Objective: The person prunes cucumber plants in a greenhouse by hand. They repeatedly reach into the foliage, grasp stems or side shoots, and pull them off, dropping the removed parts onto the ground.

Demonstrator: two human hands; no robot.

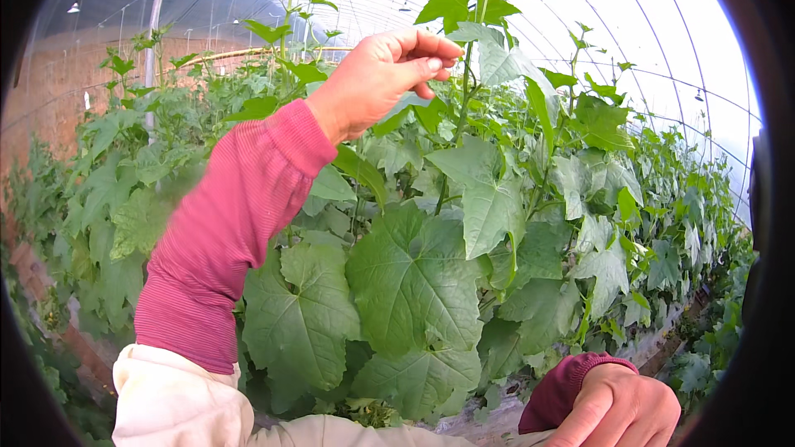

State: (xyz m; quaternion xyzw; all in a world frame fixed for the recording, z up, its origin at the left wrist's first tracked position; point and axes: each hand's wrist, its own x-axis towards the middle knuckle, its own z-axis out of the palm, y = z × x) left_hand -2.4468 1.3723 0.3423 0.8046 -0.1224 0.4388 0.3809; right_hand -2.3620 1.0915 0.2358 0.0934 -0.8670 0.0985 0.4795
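My left hand [391, 74] is raised at the upper middle, its thumb and fingertips brought together beside the upright stem of a climbing vine [464, 96]; whether something thin is pinched between them I cannot tell. A pale lobed leaf [497, 62] is just right of the fingertips. Lower on the plant hang a lobed leaf [490, 198] and a broad green leaf [413, 267]. My right hand [621, 406] is low at the right, back upward, fingers bent down; its fingertips are cut off by the picture's edge, so its grip is hidden.
Dense rows of leafy vines [664, 198] fill both sides. A metal post [151, 56] stands at the left. A greenhouse roof of plastic film and curved ribs [621, 6] arches above. Ground sheeting [490, 413] shows below the leaves. A brown wall [56, 81] is at the far left.
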